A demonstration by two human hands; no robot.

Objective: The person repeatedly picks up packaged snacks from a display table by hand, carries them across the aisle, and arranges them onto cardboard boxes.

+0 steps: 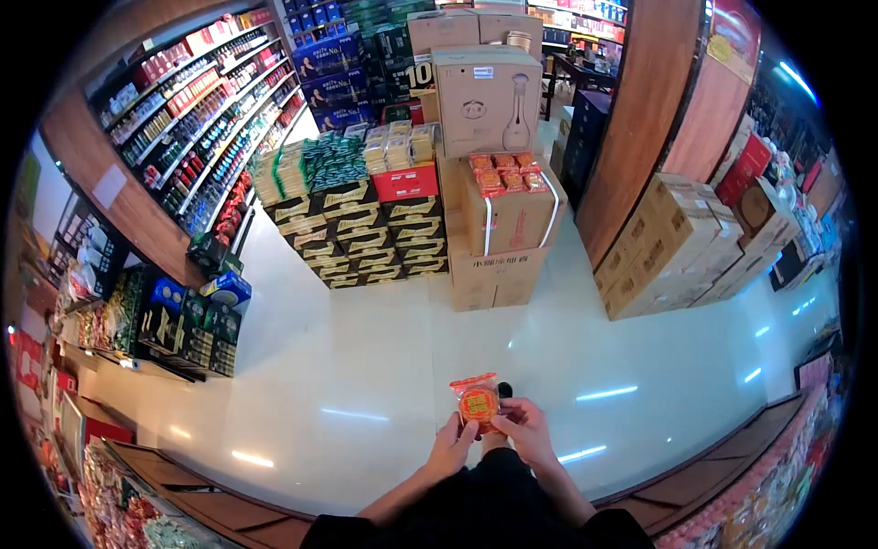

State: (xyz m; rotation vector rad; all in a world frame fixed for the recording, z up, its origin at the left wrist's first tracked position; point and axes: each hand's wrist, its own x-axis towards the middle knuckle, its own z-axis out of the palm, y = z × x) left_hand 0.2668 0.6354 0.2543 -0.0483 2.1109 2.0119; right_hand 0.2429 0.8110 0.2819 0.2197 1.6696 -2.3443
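Note:
Between my two hands is a packaged mooncake (478, 405), round with a red and yellow printed face, in a clear wrapper with a red top edge. My left hand (450, 445) pinches its lower left side, thumb on the front. At the lower right, my right hand (528, 427) grips it with the thumb on the front too. Fingers behind the packet are partly hidden. It is held upright in front of my body, above the floor. Similar red packets (505, 174) lie in rows on a strapped carton ahead.
The strapped carton (514, 220) stands on another box, beside a tall carton (487, 96). Black and gold cases (352, 229) carry packets to the left. Bottle shelves (206, 110) line the left; brown cartons (672, 242) sit right. Glossy tiles (384, 339) lie between. Bins of goods curve behind me.

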